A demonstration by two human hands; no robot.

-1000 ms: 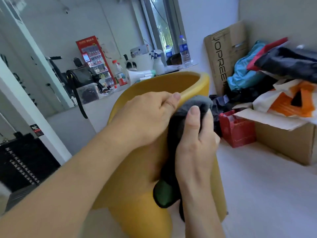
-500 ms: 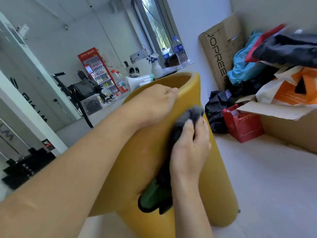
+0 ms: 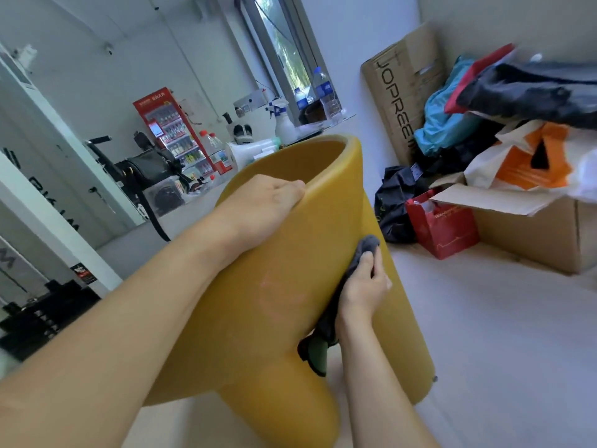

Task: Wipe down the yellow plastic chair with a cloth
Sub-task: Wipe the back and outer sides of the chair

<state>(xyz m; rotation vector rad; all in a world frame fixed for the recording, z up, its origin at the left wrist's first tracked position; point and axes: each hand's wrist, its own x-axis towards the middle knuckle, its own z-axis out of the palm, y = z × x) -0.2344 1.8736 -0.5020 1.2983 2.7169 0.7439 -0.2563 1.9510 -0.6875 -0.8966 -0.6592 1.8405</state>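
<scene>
1. I am pinching the grey cloth (image 3: 366, 246) in my right hand (image 3: 361, 287). My fingers (image 3: 364, 265) are curling round it and pressing it against the outer wall of the yellow chair (image 3: 284, 305), and a green-lined end is hanging just below my wrist.
2. The chair is lying directly under those fingers and spreading away to their left. Its long axis is running from the leg near my wrist up to the rim beyond my fingertips. I am judging that the next stroke follows that line, with the right hand nearer.
3. Farther up, my left hand (image 3: 268, 202) is gripping the rim, its fingers curling over the edge.
4. Beyond my right fingertips a red bag (image 3: 444, 229) is standing on the floor, its print too small to read.
5. Farther still, a tall cardboard box (image 3: 402, 101) is showing "JOPREE" down its side.
</scene>
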